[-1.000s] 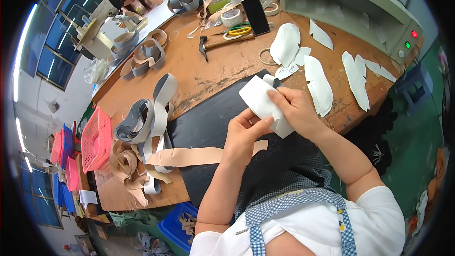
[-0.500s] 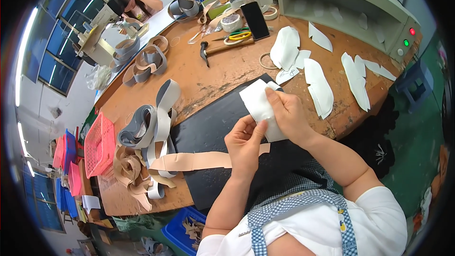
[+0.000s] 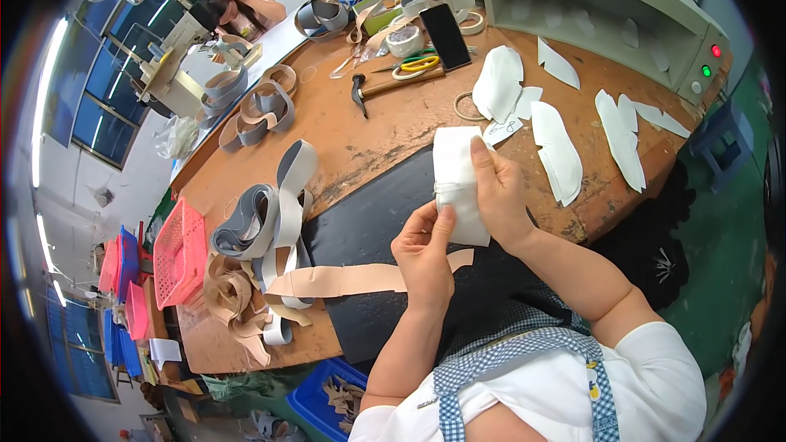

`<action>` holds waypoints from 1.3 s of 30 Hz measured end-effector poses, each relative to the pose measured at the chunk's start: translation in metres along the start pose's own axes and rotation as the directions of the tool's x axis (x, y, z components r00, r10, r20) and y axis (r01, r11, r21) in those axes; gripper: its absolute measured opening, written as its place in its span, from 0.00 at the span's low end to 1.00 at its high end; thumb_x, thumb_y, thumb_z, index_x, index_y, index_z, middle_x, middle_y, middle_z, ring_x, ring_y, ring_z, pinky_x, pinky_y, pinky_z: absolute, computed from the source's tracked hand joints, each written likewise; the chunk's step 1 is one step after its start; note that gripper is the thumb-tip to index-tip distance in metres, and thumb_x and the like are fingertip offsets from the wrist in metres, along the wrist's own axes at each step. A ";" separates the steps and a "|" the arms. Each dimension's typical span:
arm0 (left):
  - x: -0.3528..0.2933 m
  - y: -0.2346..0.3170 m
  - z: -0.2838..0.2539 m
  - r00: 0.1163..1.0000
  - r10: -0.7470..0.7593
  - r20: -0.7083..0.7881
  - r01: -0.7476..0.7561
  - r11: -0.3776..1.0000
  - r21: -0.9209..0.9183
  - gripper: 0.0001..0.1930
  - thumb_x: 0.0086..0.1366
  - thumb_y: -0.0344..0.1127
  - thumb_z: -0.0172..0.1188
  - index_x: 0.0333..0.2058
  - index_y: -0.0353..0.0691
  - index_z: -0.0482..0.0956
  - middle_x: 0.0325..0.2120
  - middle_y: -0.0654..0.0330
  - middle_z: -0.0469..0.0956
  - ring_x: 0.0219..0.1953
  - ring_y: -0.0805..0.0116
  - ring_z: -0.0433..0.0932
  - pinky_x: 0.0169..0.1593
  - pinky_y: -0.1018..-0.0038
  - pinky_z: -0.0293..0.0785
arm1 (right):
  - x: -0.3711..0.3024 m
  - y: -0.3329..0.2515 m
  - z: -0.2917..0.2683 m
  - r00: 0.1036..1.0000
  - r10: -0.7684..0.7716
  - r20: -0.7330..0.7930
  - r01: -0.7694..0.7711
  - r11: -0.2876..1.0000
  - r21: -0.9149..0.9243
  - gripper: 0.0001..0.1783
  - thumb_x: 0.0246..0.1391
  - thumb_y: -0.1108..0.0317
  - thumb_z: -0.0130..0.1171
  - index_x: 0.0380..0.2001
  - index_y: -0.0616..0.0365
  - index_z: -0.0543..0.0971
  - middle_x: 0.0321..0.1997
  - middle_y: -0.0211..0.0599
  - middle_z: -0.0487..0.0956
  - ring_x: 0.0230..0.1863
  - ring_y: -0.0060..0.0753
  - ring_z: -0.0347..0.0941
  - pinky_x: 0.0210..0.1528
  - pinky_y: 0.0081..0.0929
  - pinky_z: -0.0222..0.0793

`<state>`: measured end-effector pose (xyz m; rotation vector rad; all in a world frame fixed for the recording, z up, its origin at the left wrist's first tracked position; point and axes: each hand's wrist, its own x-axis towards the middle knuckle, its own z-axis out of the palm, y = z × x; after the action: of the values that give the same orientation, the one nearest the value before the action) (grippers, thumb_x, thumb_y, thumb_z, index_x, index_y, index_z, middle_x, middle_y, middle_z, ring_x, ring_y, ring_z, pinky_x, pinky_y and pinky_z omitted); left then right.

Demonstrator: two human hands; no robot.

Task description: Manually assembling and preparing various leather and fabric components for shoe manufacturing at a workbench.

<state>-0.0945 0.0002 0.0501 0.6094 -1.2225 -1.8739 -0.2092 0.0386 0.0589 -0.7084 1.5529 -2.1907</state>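
Both my hands hold a white folded sheet piece [image 3: 455, 172] over a black mat [image 3: 368, 237] on the wooden worktable [image 3: 360, 135]. My right hand [image 3: 499, 192] grips the piece from its right side, fingers pointing up along it. My left hand [image 3: 426, 250] pinches its lower left edge with thumb and fingers. A long beige strip [image 3: 344, 280] lies on the mat just below my left hand. Grey and beige band loops [image 3: 266, 221] sit to the left.
White cut pieces [image 3: 557, 147] lie to the right, near a grey-green machine [image 3: 606, 0]. A hammer [image 3: 385, 86], scissors [image 3: 417, 65], a dark phone [image 3: 446, 33] and tape rolls are at the back. A pink basket [image 3: 180, 250] stands left. Another person [image 3: 246, 8] works at a far sewing machine.
The white piece has turned more upright and come nearer to me. My left hand has shifted down to its lower edge; my right hand stays on its right side.
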 end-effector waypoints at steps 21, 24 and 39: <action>0.018 0.012 -0.016 0.971 -0.217 0.105 0.222 0.974 -0.040 0.10 0.68 0.35 0.64 0.42 0.35 0.80 0.31 0.67 0.80 0.29 0.83 0.73 0.31 0.83 0.69 | 0.006 -0.022 -0.015 0.853 0.380 0.357 -0.430 0.901 0.067 0.26 0.70 0.50 0.52 0.25 0.60 0.77 0.21 0.25 0.74 0.24 0.12 0.64 0.25 0.21 0.61; 0.019 0.016 -0.018 0.972 -0.218 0.087 0.220 0.975 -0.024 0.09 0.68 0.33 0.64 0.42 0.34 0.80 0.32 0.65 0.81 0.31 0.81 0.76 0.33 0.82 0.72 | 0.010 -0.009 -0.033 0.817 0.202 0.539 -0.120 0.975 -0.185 0.19 0.68 0.57 0.55 0.26 0.58 0.75 0.25 0.25 0.75 0.25 0.13 0.65 0.26 0.21 0.61; 0.000 0.092 -0.011 0.709 -0.089 0.700 0.077 0.996 0.049 0.13 0.67 0.27 0.63 0.50 0.33 0.80 0.38 0.65 0.83 0.39 0.82 0.77 0.43 0.79 0.76 | 0.020 -0.045 -0.069 0.938 -0.227 0.264 0.288 0.931 -0.224 0.24 0.70 0.50 0.48 0.52 0.62 0.74 0.49 0.41 0.78 0.41 0.24 0.76 0.39 0.20 0.74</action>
<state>-0.0533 -0.0256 0.1295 -0.0950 -1.7030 -2.2675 -0.2666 0.0952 0.0867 -1.2727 1.7191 -2.0007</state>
